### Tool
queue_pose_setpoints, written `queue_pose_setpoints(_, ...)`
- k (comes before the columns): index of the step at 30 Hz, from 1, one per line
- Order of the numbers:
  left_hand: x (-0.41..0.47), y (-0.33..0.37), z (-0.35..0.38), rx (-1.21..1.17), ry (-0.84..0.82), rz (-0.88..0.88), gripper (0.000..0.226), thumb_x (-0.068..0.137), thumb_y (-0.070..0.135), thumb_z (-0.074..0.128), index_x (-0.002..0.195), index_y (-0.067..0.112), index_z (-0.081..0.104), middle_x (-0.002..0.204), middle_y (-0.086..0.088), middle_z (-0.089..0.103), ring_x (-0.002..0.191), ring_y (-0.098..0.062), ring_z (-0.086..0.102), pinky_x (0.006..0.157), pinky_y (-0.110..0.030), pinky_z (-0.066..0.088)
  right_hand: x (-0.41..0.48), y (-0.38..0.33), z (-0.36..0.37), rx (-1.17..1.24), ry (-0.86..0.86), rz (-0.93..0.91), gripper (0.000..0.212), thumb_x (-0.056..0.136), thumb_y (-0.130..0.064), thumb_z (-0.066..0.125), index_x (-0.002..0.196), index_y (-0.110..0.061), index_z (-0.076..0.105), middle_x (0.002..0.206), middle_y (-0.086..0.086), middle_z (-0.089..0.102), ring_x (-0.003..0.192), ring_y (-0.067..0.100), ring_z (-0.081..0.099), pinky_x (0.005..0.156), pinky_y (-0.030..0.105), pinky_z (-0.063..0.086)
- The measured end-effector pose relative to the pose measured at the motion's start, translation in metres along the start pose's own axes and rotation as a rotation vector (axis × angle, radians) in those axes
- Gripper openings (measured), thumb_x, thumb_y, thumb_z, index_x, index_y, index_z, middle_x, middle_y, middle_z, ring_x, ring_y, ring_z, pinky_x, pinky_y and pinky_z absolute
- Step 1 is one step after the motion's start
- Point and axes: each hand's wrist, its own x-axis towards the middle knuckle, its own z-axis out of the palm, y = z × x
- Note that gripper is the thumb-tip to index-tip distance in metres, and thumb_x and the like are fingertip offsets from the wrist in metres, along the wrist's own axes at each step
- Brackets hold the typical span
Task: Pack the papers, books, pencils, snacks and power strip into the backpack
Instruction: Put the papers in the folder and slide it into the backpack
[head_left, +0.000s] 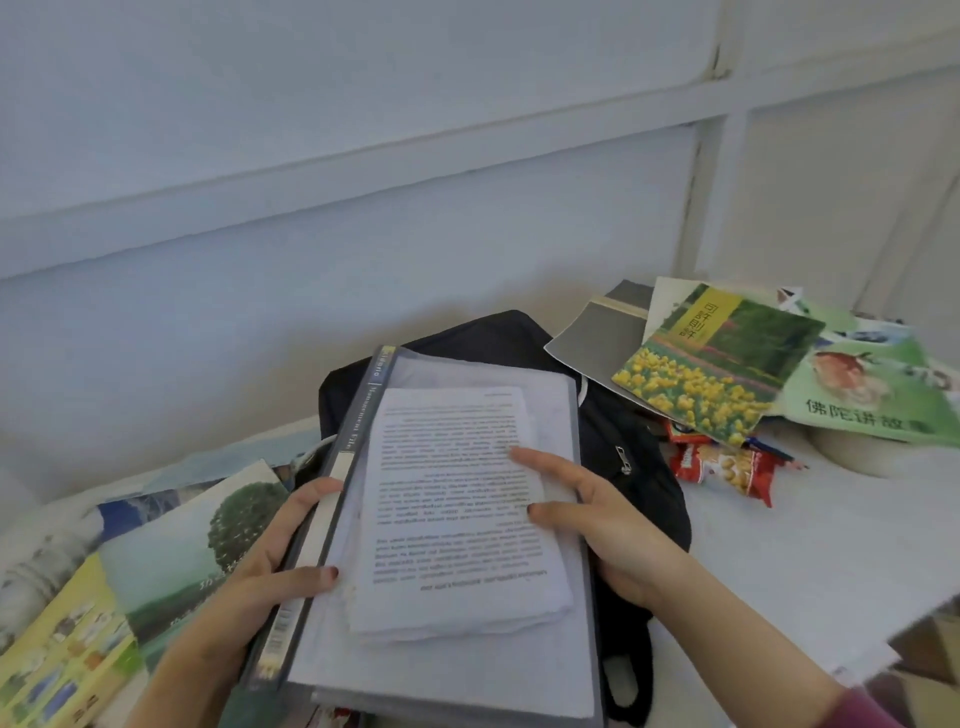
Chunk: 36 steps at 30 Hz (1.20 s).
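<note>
Seen from the head camera, a person holds a grey file folder (447, 670) level above a black backpack (631, 462) that lies on a white table (810, 545). A stack of printed papers (457, 514) lies on top of the folder, the text upside down to the viewer. The left hand (270, 566) grips the folder's spine edge, fingers wrapped under and thumb pressed on top beside the papers. The right hand (597, 512) clasps the opposite edge, thumb and forefinger lying across the printed sheet. To the left, partly under the left arm, several books with landscape covers (171, 551) lie overlapping on the table. At right, well apart from the folder, a book with yellow flowers on its cover (711, 364) rests on a loose pile with a grey notebook (597, 332) and a green booklet bearing Chinese characters (872, 389). Just below that pile, beside the backpack, lies a red snack packet (727, 465). A pale wall (363, 182) rises behind the table.
</note>
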Motion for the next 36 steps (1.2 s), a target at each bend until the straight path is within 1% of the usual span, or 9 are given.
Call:
queue_pose_setpoints(5, 0.009, 0.004, 0.004, 0.187, -0.191, 0.058, 0.101, 0.024, 0.036, 0.094, 0.117, 0.028, 0.053, 0.103, 0.007, 0.069, 0.086, -0.018, 0.069, 0.061, -0.027, 0.056, -0.026, 0.004, -0.001, 0.066, 0.169, -0.057, 0.051, 0.085, 0.016, 0.045, 0.119, -0.019, 0.064, 0.115, 0.004, 0.068, 0.103, 0.024, 0.066, 0.087, 0.039, 0.054)
queue_pose_setpoints(10, 0.034, -0.002, 0.022, 0.226, -0.268, 0.053, 0.065, 0.069, 0.035, 0.078, 0.128, 0.034, 0.05, 0.136, 0.013, 0.05, 0.118, -0.003, 0.052, 0.081, -0.016, 0.049, -0.058, 0.011, -0.013, 0.161, 0.323, -0.14, 0.055, 0.085, 0.017, 0.041, 0.118, -0.021, 0.063, 0.111, 0.005, 0.07, 0.1, 0.027, 0.067, 0.081, 0.038, 0.057)
queue_pose_setpoints(13, 0.046, -0.012, 0.027, 0.262, -0.269, 0.193, 0.135, 0.036, 0.091, 0.059, 0.136, 0.004, 0.033, 0.13, 0.005, 0.054, 0.089, 0.016, 0.059, 0.073, -0.003, 0.043, -0.081, 0.016, -0.023, 0.208, 0.407, -0.172, 0.056, 0.085, 0.016, 0.041, 0.121, -0.022, 0.062, 0.113, 0.006, 0.069, 0.1, 0.029, 0.066, 0.08, 0.038, 0.057)
queue_pose_setpoints(19, 0.032, -0.053, 0.048, 0.393, -0.265, 0.167, 0.018, 0.089, 0.01, 0.059, 0.103, 0.021, 0.063, 0.096, 0.003, 0.072, 0.09, -0.009, 0.065, 0.07, -0.014, 0.049, -0.13, 0.031, -0.04, 0.292, 0.569, -0.229, 0.053, 0.083, 0.012, 0.046, 0.115, -0.025, 0.065, 0.109, 0.003, 0.07, 0.092, 0.029, 0.069, 0.063, 0.033, 0.058)
queue_pose_setpoints(21, 0.028, -0.059, 0.051, 0.503, -0.372, 0.229, 0.04, 0.081, -0.002, 0.064, 0.102, 0.032, 0.065, 0.099, 0.009, 0.071, 0.095, -0.008, 0.065, 0.074, -0.014, 0.049, -0.143, 0.036, -0.043, 0.315, 0.606, -0.248, 0.053, 0.081, 0.011, 0.047, 0.114, -0.025, 0.065, 0.11, 0.003, 0.07, 0.09, 0.028, 0.07, 0.061, 0.033, 0.058)
queue_pose_setpoints(25, 0.016, -0.057, 0.061, 0.75, -0.439, 0.392, 0.057, 0.055, 0.049, 0.071, 0.104, 0.068, 0.049, 0.107, 0.032, 0.06, 0.101, 0.009, 0.055, 0.087, -0.015, 0.043, -0.161, 0.042, -0.044, 0.338, 0.638, -0.286, 0.054, 0.08, 0.01, 0.047, 0.119, -0.024, 0.062, 0.111, 0.002, 0.068, 0.086, 0.027, 0.07, 0.058, 0.032, 0.057)
queue_pose_setpoints(29, 0.027, -0.067, 0.052, 1.018, -0.434, 0.426, 0.083, 0.05, 0.059, 0.078, 0.126, 0.044, 0.048, 0.124, 0.02, 0.056, 0.122, -0.003, 0.047, 0.11, -0.044, 0.027, -0.172, 0.047, -0.045, 0.329, 0.66, -0.3, 0.054, 0.081, 0.011, 0.047, 0.12, -0.024, 0.061, 0.114, 0.003, 0.066, 0.089, 0.029, 0.069, 0.059, 0.032, 0.057)
queue_pose_setpoints(32, 0.026, -0.065, 0.052, 0.978, -0.463, 0.433, 0.062, 0.063, 0.049, 0.071, 0.121, 0.047, 0.051, 0.124, 0.021, 0.057, 0.123, -0.002, 0.048, 0.109, -0.047, 0.029, -0.181, 0.051, -0.047, 0.331, 0.653, -0.304, 0.054, 0.078, 0.01, 0.048, 0.118, -0.024, 0.062, 0.111, 0.004, 0.068, 0.087, 0.028, 0.07, 0.059, 0.032, 0.057)
queue_pose_setpoints(36, 0.029, -0.058, 0.056, 0.835, -0.389, 0.539, 0.036, 0.073, 0.038, 0.063, 0.105, 0.053, 0.057, 0.106, 0.026, 0.064, 0.101, 0.002, 0.06, 0.091, -0.016, 0.044, -0.192, 0.056, -0.048, 0.299, 0.62, -0.304, 0.054, 0.079, 0.011, 0.046, 0.119, -0.023, 0.061, 0.101, -0.002, 0.073, 0.086, 0.027, 0.07, 0.058, 0.031, 0.057)
